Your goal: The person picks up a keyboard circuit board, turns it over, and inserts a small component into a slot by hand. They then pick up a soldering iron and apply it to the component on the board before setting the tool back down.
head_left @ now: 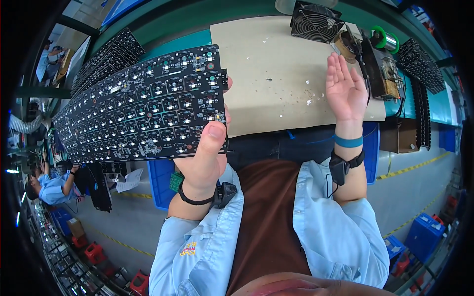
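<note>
My left hand [205,153] grips a long black keyboard circuit board [143,106] by its right end, thumb on the face and fingers behind. Rows of key positions and small soldered parts cover the side I see. The board is raised in front of the bench, tilted, its far end reaching left. My right hand [347,89] lies palm up with fingers stretched out and nothing in it, over the right part of a tan work sheet [247,89]. Close by its fingertips stands a round brownish spool or pot [344,47]. A small dark component [269,79] rests on the sheet.
A black fan [316,24] stands at the back, with a green solder wire reel [385,40] and soldering apparatus [385,74] to its right. Stacked black boards [111,59] are at the left, another board [419,64] far right. Blue bins [160,185] sit below the bench edge.
</note>
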A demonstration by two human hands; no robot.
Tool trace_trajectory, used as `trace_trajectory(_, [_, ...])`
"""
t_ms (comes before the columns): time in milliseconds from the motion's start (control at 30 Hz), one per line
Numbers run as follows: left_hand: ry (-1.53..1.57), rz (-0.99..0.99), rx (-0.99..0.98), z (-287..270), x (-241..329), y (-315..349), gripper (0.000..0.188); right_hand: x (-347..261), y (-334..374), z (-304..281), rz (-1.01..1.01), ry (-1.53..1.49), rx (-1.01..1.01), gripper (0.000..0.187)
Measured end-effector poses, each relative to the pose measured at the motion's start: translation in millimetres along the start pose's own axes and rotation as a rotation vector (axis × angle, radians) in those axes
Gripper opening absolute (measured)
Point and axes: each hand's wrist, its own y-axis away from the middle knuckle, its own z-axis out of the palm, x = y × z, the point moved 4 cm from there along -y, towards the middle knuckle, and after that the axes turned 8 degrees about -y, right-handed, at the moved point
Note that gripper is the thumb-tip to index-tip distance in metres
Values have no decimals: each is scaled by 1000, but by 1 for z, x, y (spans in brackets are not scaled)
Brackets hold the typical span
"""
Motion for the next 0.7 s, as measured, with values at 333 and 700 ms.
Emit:
trace_trajectory(333, [4,7,-77,-9,15,3,61,20,25,-6,142,196,-171,40])
trace_trajectory(700, [81,-87,84,-13,25,6,77,28,26,-24,104,402,-86,37])
